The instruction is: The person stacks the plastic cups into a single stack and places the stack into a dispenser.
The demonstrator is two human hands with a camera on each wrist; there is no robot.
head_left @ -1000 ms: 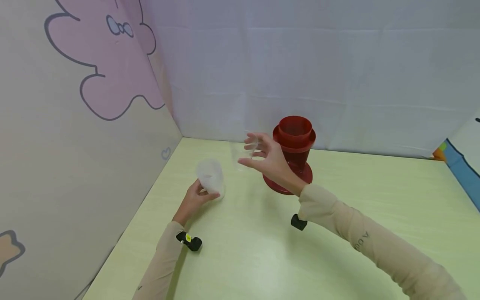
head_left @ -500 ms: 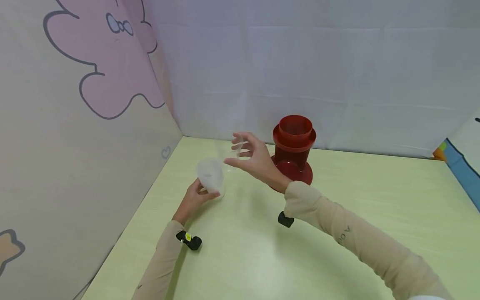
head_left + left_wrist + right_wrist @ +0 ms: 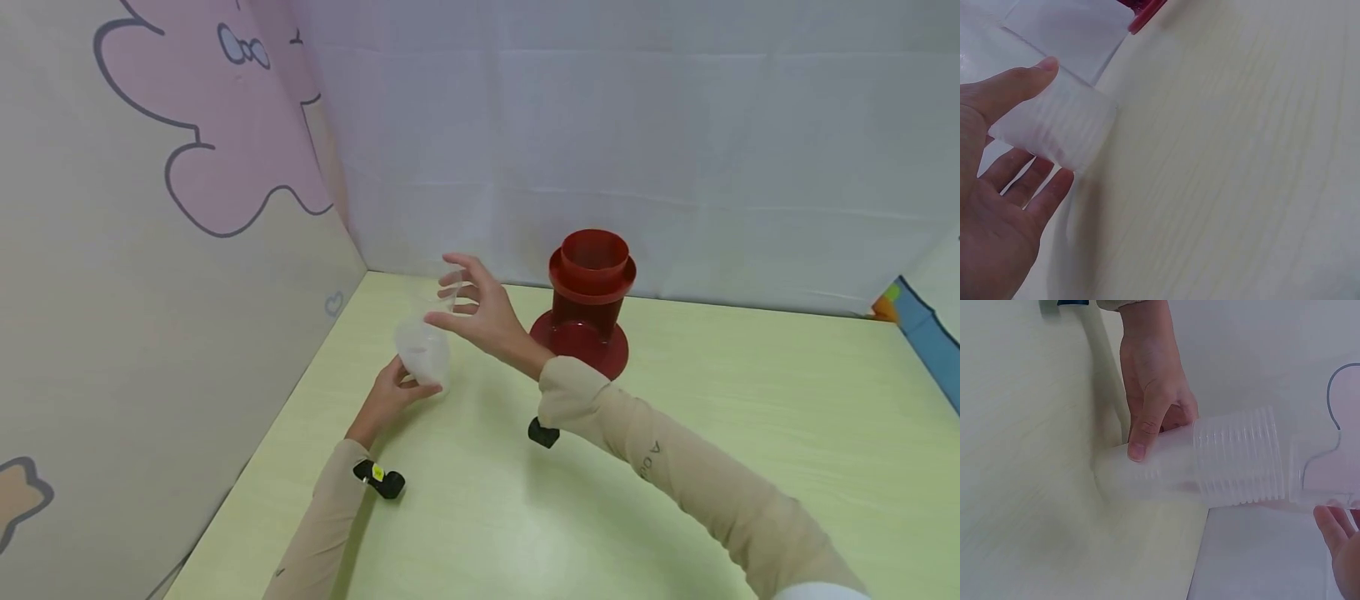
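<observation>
A stack of clear plastic cups [image 3: 423, 350] stands on the table at the left. Low on its side, my left hand [image 3: 390, 402] grips it, thumb on one side and fingers on the other, as the left wrist view of the stack [image 3: 1054, 122] shows. My right hand [image 3: 480, 312] holds a single clear cup [image 3: 431, 287] between thumb and fingers, right above the stack. In the right wrist view this cup [image 3: 1319, 472] is in line with the stack's ribbed rims [image 3: 1241, 456], close to the topmost one. Its transparent outline is faint in the head view.
A red cylindrical holder [image 3: 588, 312] with a wide collar and round base stands behind and right of my right wrist. The pale table [image 3: 712, 400] meets a white cloth wall [image 3: 600, 125] at the back and a printed panel [image 3: 187, 333] at the left.
My right hand has moved left with the single cup, from beside the red holder to above the stack. The left hand and the stack have stayed in place.
</observation>
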